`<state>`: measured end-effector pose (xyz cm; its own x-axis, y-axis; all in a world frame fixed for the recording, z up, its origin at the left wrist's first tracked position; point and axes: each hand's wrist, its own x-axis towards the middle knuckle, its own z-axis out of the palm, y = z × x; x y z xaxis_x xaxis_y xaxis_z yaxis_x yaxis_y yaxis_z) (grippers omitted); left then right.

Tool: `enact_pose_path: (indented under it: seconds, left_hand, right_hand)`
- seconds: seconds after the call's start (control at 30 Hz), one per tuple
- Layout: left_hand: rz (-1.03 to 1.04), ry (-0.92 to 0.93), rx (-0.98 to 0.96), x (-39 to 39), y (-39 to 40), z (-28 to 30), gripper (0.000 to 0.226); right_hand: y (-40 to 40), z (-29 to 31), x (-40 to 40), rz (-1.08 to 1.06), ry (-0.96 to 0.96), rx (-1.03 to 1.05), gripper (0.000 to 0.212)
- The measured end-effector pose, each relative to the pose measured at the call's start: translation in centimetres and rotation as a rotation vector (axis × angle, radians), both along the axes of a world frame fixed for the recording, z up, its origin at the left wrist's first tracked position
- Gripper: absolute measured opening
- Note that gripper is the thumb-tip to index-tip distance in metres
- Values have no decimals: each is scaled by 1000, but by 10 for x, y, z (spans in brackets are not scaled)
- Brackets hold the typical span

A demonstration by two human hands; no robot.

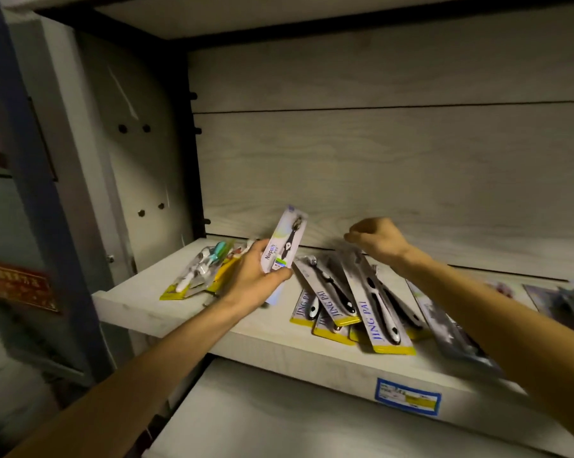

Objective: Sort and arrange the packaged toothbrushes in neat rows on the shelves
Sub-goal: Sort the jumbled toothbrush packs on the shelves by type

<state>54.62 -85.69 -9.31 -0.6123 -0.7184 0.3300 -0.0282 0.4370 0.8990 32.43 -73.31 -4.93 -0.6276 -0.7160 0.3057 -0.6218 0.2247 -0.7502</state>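
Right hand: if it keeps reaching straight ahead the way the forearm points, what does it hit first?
Probably the wood-grain back panel just behind the right hand; nothing else shows between them, though depth is unclear.

— What's around me here?
— A pale wood-grain shelf (279, 345) with a matching back panel (394, 160), dimly lit.
— And off to my left?
— A blue upright (31, 160) bearing a red plaque (18, 285)

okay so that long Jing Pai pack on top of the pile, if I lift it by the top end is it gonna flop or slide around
The Jing Pai pack is a long flat card with a clear blister, so it probably stays fairly stiff and light. It lies tilted on other packs, glossy on glossy, so it may slide. The right hand already pinches its top end.
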Motion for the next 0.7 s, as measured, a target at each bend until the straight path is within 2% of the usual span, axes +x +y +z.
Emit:
enact_pose_path:
  seconds: [0.07,0.17,0.33,0.57,0.7]
  left_hand:
    - [-30,21,7,-5,5,3,50]
    - [-121,5,-5,-22,19,12,50]
    - [-215,-21,29,-55,48,29,43]
    - [-307,-35,105,-77,102,33,40]
    - [-361,-41,78,-85,143,34,42]
  right_hand:
    - [8,1,1,-42,27,-16,15]
    - [34,1,-4,-125,20,-104,22]
    - [92,-5,-17,-235,4,-217,19]
    - [169,-4,-32,-328,-218,-409,24]
    - [212,-4,-36,-319,-284,-492,22]
